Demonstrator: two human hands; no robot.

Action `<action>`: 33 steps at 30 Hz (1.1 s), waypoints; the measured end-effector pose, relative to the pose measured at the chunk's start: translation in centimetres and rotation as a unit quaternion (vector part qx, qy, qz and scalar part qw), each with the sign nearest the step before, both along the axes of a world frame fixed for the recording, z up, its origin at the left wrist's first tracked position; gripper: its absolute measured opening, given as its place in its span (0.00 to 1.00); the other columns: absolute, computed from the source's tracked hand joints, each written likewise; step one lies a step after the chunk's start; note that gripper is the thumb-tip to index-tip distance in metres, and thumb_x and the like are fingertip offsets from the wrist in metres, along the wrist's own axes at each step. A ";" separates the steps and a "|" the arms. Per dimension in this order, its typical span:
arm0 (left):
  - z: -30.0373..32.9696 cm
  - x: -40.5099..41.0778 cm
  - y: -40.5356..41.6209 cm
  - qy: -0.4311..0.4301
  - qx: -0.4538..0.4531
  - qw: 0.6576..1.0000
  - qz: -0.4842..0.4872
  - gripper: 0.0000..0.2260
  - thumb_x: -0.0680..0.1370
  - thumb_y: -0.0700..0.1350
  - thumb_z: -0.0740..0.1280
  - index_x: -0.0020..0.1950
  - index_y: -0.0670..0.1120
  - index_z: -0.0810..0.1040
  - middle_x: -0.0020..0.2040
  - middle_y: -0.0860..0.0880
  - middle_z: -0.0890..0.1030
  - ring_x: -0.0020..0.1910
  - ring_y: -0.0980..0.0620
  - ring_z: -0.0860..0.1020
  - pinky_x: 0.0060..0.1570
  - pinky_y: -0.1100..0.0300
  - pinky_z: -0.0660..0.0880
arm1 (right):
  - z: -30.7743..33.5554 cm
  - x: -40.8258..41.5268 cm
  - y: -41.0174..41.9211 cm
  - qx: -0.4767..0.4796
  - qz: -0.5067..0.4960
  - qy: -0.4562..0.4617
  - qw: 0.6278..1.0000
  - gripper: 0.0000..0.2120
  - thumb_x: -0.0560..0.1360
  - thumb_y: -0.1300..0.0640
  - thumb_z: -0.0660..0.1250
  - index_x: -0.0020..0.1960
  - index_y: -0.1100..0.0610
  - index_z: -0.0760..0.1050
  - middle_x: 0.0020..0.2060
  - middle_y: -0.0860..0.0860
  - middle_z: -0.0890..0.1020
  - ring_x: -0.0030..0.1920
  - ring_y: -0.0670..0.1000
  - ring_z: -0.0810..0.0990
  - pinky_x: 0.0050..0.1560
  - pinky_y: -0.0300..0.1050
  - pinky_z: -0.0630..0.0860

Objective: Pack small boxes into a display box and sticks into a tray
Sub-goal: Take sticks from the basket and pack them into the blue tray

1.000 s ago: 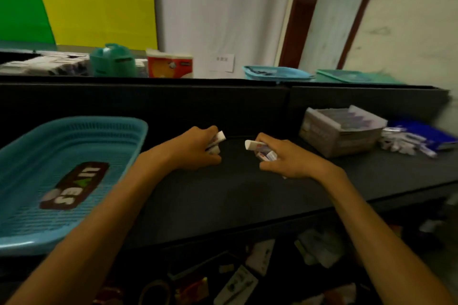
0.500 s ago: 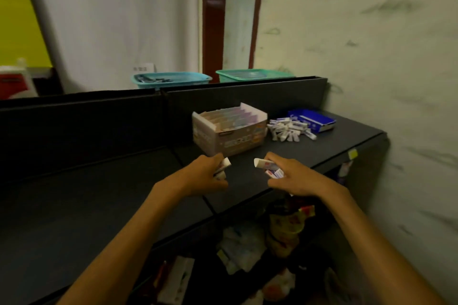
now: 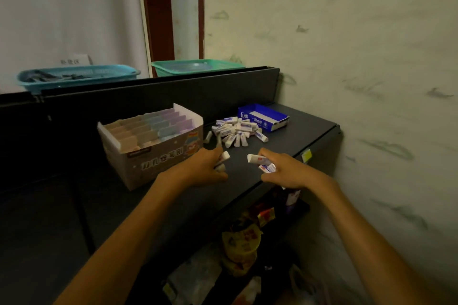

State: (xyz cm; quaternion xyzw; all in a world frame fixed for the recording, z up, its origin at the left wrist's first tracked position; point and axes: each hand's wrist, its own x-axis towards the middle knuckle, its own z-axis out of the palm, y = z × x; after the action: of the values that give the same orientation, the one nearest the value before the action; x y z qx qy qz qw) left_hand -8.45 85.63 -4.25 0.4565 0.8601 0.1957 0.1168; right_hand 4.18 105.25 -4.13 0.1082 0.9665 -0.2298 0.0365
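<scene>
**Both hands loaded; pile and blue tray lie ahead-right**

Left hand [image 3: 207,165] grips a few small white boxes [image 3: 224,157], fingers curled round them; ends stick out toward the right. Right hand [image 3: 285,171] likewise grips a small bundle [image 3: 257,160], one box pointing left toward the other hand. Hands are near each other, apart, both above the front edge of the dark shelf [image 3: 297,136].

Display box [image 3: 151,141] sits just left of and beyond the left hand, open top, rows of pastel items already in it. Loose pile of white boxes [image 3: 236,130] lies straight beyond the gap between the hands, long axes scattered every way. Blue tray [image 3: 264,116] is behind the pile, toward the wall, long axis running left-right.

Judgement: the left hand is nearer the display box, the right hand nearer the tray. Any deposit into the tray must pass over the pile; risk of knocking it.

Teal baskets [image 3: 76,75] stand behind the partition, well apart.
</scene>
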 end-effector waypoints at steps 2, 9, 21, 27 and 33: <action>0.1 -1.8 2.3 -0.001 0.007 1.000 0.007 0.21 0.76 0.49 0.67 0.66 0.50 0.65 0.52 0.50 0.75 0.46 0.56 0.74 0.44 0.63 0.71 | 0.3 -2.0 2.0 0.009 0.003 0.003 1.000 0.21 0.76 0.54 0.66 0.66 0.49 0.63 0.62 0.54 0.73 0.52 0.50 0.75 0.50 0.44 0.73; 0.8 -8.2 10.8 0.019 -0.011 0.998 0.056 0.26 0.75 0.50 0.67 0.70 0.47 0.63 0.62 0.46 0.73 0.48 0.57 0.70 0.48 0.63 0.69 | 1.6 -9.5 8.7 0.014 0.026 0.012 1.000 0.31 0.77 0.54 0.65 0.75 0.51 0.55 0.68 0.56 0.69 0.52 0.47 0.72 0.50 0.40 0.71; 0.3 -15.6 17.7 0.005 -0.065 0.982 0.178 0.20 0.73 0.50 0.70 0.62 0.49 0.68 0.47 0.51 0.72 0.46 0.52 0.76 0.49 0.56 0.77 | 1.9 -20.4 15.4 0.031 0.115 0.048 0.992 0.17 0.76 0.53 0.68 0.61 0.48 0.65 0.61 0.54 0.75 0.55 0.51 0.75 0.52 0.45 0.71; -0.5 -16.9 18.7 0.015 -0.071 0.969 0.236 0.20 0.73 0.50 0.69 0.62 0.49 0.68 0.54 0.48 0.75 0.48 0.50 0.76 0.50 0.55 0.77 | 1.5 -25.3 16.8 0.037 0.196 0.056 0.978 0.13 0.75 0.54 0.69 0.51 0.48 0.64 0.45 0.45 0.72 0.43 0.46 0.73 0.36 0.38 0.66; -0.8 -17.1 18.8 0.001 -0.068 0.959 0.274 0.16 0.73 0.48 0.69 0.59 0.51 0.70 0.50 0.50 0.76 0.46 0.53 0.77 0.50 0.56 0.77 | 0.3 -29.0 17.4 0.044 0.283 0.024 0.958 0.14 0.71 0.54 0.71 0.51 0.46 0.68 0.48 0.47 0.74 0.46 0.48 0.75 0.41 0.41 0.70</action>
State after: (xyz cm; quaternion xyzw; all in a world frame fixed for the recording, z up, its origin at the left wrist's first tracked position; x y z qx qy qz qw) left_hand -25.58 104.39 -5.01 0.1942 0.9636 0.1610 0.0885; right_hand -24.79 122.67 -3.84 -0.1741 0.9673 -0.1698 0.0723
